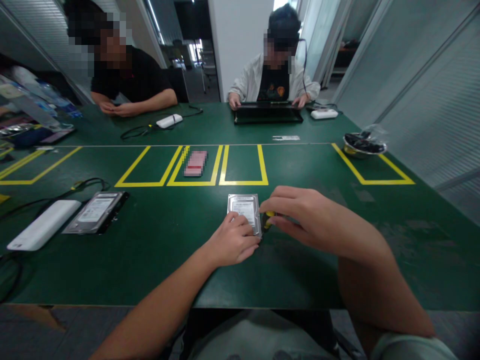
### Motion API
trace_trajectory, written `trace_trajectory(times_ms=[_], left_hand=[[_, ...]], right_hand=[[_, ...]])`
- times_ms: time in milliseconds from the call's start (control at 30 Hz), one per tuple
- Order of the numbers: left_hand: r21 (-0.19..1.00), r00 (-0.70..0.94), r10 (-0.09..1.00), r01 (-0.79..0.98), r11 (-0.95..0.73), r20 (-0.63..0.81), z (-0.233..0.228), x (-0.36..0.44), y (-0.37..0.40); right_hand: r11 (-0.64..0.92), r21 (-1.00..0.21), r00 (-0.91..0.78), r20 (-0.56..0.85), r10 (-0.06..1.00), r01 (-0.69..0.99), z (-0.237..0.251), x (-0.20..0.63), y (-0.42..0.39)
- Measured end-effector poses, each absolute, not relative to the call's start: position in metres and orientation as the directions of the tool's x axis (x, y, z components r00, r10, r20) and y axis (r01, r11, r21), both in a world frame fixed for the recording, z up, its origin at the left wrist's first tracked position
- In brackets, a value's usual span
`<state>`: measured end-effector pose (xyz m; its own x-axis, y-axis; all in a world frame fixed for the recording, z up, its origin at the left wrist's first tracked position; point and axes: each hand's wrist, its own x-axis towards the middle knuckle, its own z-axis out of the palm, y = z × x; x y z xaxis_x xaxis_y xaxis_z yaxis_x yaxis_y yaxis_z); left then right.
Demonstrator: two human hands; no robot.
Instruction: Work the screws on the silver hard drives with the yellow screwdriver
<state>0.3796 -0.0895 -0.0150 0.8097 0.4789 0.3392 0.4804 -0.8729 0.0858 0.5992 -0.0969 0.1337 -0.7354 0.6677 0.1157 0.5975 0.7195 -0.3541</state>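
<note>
- hard drive lies flat, label up, on green tabletop, centre-front, just below the middle yellow tape box.
- left hand rests on drive's near-left corner, fingers curled, pressing it down; grip closed loosely on the drive edge, covers lower part of label.
- right hand comes in from the right, fingertips pinched on a small yellow-black tool at drive's right edge; grip clenched on tool. tool mostly hidden by fingers, tip not visible, type can't tell.
- right forearm crosses the near-right tabletop, blocks view of the surface behind it.
- 2nd hard drive lies left, well apart, partly on a dark bag/sleeve; white box just beside it w/ black cable running off left.
- pink/red item (blurred) sits in the yellow box left of the middle one.
- metal bowl w/ dark small parts at far right, on corner of another yellow outline.
- far side: person in black top, hands clasped on tabletop, white adapter + cable near them; 2nd person in white jacket w/ both hands at a black laptop-like device, white box to its right.
- small white label lies flat btw laptop and yellow boxes.
- clutter of bottles/bags at far left edge, too blurred to id.
</note>
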Motion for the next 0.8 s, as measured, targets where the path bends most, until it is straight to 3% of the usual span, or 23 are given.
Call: trace_trajectory(times_ms=[433, 800], left_hand=[[0.096, 0.806, 0.489, 0.487, -0.868, 0.334, -0.0137, 0.38, -0.0909], [0.108, 0.805, 0.493, 0.486, -0.867, 0.331, -0.013, 0.3801, -0.0908]], right_hand=[[0.721, -0.336, -0.72, 0.153, 0.677, 0.606, 0.1312, 0.5992, -0.0946], [0.752, -0.415, -0.771, 0.163, 0.615, 0.512, 0.1342, 0.6011, -0.0938]])
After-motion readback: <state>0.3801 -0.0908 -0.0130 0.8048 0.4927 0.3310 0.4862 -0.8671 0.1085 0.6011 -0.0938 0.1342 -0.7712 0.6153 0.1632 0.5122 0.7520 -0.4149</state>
